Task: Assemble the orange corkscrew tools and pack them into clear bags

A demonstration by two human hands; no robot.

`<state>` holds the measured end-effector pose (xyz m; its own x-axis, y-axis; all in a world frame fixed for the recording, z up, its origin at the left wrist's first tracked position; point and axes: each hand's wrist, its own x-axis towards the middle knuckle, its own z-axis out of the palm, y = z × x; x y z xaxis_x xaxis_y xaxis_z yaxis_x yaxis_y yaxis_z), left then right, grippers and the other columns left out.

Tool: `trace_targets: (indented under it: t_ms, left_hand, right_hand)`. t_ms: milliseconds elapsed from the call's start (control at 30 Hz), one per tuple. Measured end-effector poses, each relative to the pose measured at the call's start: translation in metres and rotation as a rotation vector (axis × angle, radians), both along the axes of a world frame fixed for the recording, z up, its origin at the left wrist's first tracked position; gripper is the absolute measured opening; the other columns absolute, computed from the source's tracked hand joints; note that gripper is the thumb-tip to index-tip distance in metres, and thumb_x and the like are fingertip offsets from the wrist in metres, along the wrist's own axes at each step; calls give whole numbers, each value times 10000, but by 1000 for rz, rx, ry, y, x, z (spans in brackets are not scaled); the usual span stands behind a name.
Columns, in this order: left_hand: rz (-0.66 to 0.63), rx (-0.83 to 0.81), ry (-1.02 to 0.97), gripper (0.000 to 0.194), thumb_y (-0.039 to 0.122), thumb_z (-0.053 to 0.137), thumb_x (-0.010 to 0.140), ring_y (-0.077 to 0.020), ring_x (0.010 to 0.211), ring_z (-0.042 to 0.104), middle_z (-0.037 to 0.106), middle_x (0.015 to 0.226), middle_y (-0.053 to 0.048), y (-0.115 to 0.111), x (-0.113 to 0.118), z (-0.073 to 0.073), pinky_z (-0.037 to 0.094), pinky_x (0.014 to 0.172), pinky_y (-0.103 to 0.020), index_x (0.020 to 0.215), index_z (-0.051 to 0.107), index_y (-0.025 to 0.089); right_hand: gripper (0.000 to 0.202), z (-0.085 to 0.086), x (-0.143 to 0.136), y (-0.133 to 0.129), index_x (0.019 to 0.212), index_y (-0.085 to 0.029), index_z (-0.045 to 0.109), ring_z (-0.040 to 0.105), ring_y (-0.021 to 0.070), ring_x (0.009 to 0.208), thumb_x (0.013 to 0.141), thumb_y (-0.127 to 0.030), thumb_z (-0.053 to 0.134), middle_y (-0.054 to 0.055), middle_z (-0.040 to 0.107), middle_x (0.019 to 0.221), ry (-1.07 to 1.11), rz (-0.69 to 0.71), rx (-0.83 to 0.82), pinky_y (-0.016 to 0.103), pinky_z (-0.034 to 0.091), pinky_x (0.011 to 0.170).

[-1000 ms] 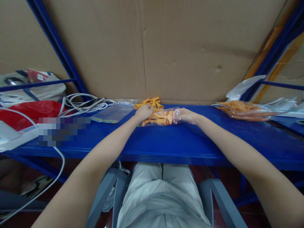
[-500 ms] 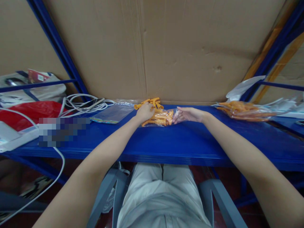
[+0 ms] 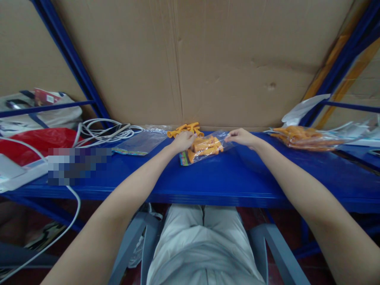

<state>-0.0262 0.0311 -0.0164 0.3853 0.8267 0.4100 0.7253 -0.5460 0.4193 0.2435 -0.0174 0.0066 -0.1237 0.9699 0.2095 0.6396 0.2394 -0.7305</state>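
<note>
A clear plastic bag (image 3: 223, 137) with several orange plastic pieces (image 3: 206, 145) inside lies in front of me, a colourful printed strip at its lower left end. My left hand (image 3: 184, 141) is closed at the bag's upper left edge, fingers pinched on the film. At the bag's right end my right hand (image 3: 242, 137) pinches the clear film between thumb and fingers. Loose orange pieces (image 3: 183, 127) lie just behind my left hand, against the cardboard. The exact shape of the bagged pieces is hard to make out through the film.
A flat clear bag (image 3: 142, 141) lies on the blue table (image 3: 213, 182) to the left, beside coiled white cables (image 3: 102, 130). A red bag (image 3: 38, 140) is farther left. On the right are filled bags of orange pieces (image 3: 305, 137). A cardboard sheet (image 3: 225, 67) stands behind.
The filled bag now lies slanted, its printed strip showing at lower left. My right hand has moved slightly right and up, its fingers closing from extended to a pinch on the film.
</note>
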Motion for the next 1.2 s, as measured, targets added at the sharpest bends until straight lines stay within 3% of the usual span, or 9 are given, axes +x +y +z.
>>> trace_targets:
  t_ms: [133,233,433,533,667,767,900,1067,1200]
  left_hand:
    - [51,-20,136,358,408,401,959,-283,1108,621,704,1117,-111,-2,3,-2,452,976,-423,1045,654,170]
    - [3,1,146,365,388,375,964,-265,1110,627,709,1106,-101,-4,4,-1,454,976,-387,1039,661,175]
    - [113,-77,-18,452,397,305,983,-230,717,693,658,622,-37,-13,4,10,512,762,-335,865,681,176]
    - [117,-94,-43,374,360,375,955,-226,690,680,656,611,-35,-11,5,8,513,744,-338,803,669,186]
    - [71,-119,-97,214,304,501,889,-235,831,677,725,834,-77,-2,8,-4,511,834,-365,856,669,176]
    - [-6,-195,-146,197,313,569,854,-225,876,673,727,902,-76,3,8,-12,511,865,-358,934,673,167]
    - [-20,-259,-240,250,309,587,850,-228,990,658,724,1018,-92,2,9,-15,497,924,-340,1024,667,149]
    - [24,-316,-327,206,283,552,860,-236,1063,634,707,1074,-83,0,11,-11,471,983,-363,981,661,158]
    - [50,-341,-367,143,221,529,844,-222,989,648,696,938,-62,2,11,-10,480,965,-375,862,655,155]
  right_hand:
    - [119,-5,4,6,717,-186,703,660,235,935,802,-203,621,56,745,905,-351,-217,165,388,469,877]
    - [140,-7,4,6,831,-223,721,632,280,1062,847,-212,582,61,736,1051,-520,-293,233,493,431,940]
    - [173,-10,1,3,974,-220,700,580,312,1180,882,-271,563,114,664,1219,-533,-325,269,542,422,969]
    - [261,-10,1,5,1043,-188,667,578,324,1182,878,-374,588,157,645,1234,-441,-393,225,520,439,961]
    - [367,-10,6,9,696,-172,652,652,315,943,820,-518,649,133,702,825,-313,-364,-28,422,487,835]
    - [340,-14,8,12,544,-179,594,626,215,702,758,-391,752,54,627,586,-107,-228,-136,309,477,672]
    - [275,-20,-1,12,571,-181,551,561,116,524,752,-182,758,-1,586,495,207,-153,-176,216,431,529]
    - [288,-19,-15,6,615,-180,507,579,85,503,826,-59,661,-10,622,541,628,-80,-209,214,494,597]
    - [286,-18,-18,4,629,-175,498,590,71,523,818,-66,681,-25,639,581,745,-33,-224,220,502,652]
